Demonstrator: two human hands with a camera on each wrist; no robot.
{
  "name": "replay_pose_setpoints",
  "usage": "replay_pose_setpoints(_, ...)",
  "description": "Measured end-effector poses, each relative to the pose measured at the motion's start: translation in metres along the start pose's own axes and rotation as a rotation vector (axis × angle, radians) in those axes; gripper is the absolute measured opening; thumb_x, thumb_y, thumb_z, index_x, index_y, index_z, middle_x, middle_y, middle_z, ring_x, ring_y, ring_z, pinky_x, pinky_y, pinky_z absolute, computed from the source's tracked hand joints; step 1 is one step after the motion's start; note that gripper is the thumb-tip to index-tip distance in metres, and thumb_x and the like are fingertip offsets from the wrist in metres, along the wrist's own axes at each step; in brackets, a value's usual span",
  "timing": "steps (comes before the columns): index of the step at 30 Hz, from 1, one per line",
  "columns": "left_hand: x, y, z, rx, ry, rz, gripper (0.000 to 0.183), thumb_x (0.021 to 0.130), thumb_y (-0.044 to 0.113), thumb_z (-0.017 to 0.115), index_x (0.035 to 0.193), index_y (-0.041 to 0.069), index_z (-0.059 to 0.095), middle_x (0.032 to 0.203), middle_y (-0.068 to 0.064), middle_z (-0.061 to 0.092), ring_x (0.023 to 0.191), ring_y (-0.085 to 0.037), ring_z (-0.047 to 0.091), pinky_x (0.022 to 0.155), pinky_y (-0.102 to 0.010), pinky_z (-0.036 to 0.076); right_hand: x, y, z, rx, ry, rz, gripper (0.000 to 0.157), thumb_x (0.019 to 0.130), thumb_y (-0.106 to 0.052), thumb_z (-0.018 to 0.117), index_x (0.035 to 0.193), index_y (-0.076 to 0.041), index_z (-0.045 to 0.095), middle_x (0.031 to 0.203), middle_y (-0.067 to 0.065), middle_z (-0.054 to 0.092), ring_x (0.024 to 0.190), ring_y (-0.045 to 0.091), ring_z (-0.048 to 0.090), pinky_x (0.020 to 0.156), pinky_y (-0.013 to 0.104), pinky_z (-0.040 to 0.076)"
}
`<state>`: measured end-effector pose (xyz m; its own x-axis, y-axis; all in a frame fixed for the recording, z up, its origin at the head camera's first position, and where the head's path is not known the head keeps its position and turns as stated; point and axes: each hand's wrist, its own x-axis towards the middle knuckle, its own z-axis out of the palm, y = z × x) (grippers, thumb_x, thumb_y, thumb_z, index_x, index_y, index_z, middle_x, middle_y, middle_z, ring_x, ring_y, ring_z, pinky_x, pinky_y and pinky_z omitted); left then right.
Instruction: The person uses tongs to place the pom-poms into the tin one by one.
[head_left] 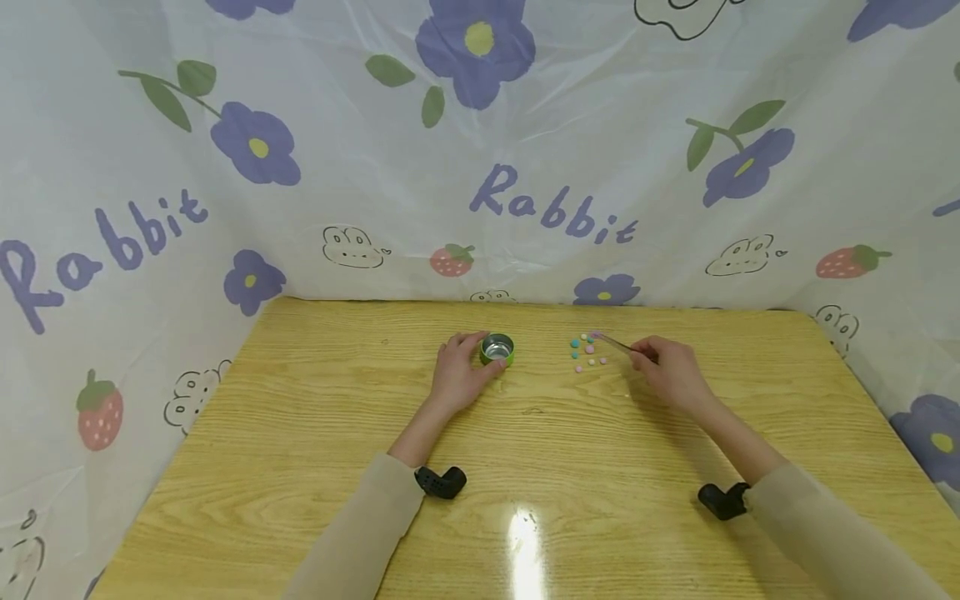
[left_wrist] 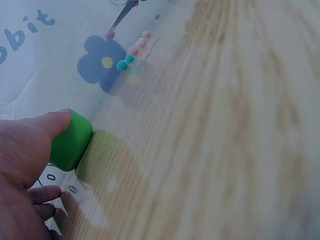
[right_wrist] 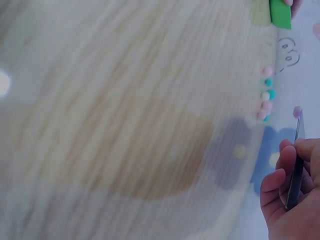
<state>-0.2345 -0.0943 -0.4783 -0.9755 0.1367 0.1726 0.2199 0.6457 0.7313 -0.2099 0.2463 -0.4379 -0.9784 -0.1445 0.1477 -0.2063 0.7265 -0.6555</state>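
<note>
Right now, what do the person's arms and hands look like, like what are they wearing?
Both arms wear plain beige long sleeves, the left sleeve and right sleeve ending short of the hands. Near each cuff is a small, black, bent device, one on the left, one on the right. The left hand and right hand are gloveless. No cables show.

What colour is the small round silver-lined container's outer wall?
The outer wall is green; best view: left wrist.
</note>
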Motion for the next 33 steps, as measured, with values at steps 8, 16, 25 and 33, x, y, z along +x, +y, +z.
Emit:
replay_pose_setpoints(8, -0.001, 0.0, -0.002, -0.013, -0.006, -0.017, 0.057, 0.095, 0.031, 0.076, 0.143, 0.006, 0.059, 0.139, -0.025, 0.052, 0.13, -0.046, 0.046, 0.107, -0.058, 0.037, 0.008, -0.021, 0.011, 0.04, -0.028, -0.062, 0.02, 0.104, -0.003, 0.058, 0.116, 0.011, 0.067, 0.094, 0.018, 0.072, 0.086, 0.037, 0.069, 0.062, 0.029, 0.05)
replay_pose_setpoints(16, 0.0, -0.004, 0.0, -0.016, -0.001, 0.0, 0.058, 0.094, 0.032, 0.076, 0.144, 0.006, 0.059, 0.139, -0.024, 0.052, 0.13, -0.044, 0.046, 0.108, -0.058, 0.036, 0.016, -0.041, 0.025, 0.074, -0.065, -0.085, 0.018, 0.103, -0.004, 0.061, 0.113, 0.009, 0.068, 0.095, 0.018, 0.072, 0.085, 0.036, 0.07, 0.061, 0.03, 0.049)
replay_pose_setpoints(25, 0.0, -0.002, -0.001, -0.006, -0.015, -0.003, 0.059, 0.094, 0.033, 0.076, 0.144, 0.006, 0.059, 0.138, -0.024, 0.052, 0.129, -0.044, 0.046, 0.108, -0.056, 0.036, 0.024, -0.052, 0.035, 0.061, -0.078, -0.14, 0.017, 0.102, -0.003, 0.061, 0.112, 0.009, 0.069, 0.095, 0.015, 0.072, 0.085, 0.031, 0.07, 0.068, 0.037, 0.052)
replay_pose_setpoints(33, 0.001, -0.005, 0.0, 0.004, -0.005, 0.005, 0.058, 0.094, 0.033, 0.076, 0.143, 0.007, 0.06, 0.138, -0.024, 0.053, 0.13, -0.044, 0.047, 0.11, -0.058, 0.034, 0.029, -0.063, 0.047, 0.069, -0.122, -0.18, 0.016, 0.102, -0.003, 0.062, 0.109, 0.008, 0.07, 0.088, 0.011, 0.072, 0.08, 0.029, 0.069, 0.065, 0.035, 0.054)
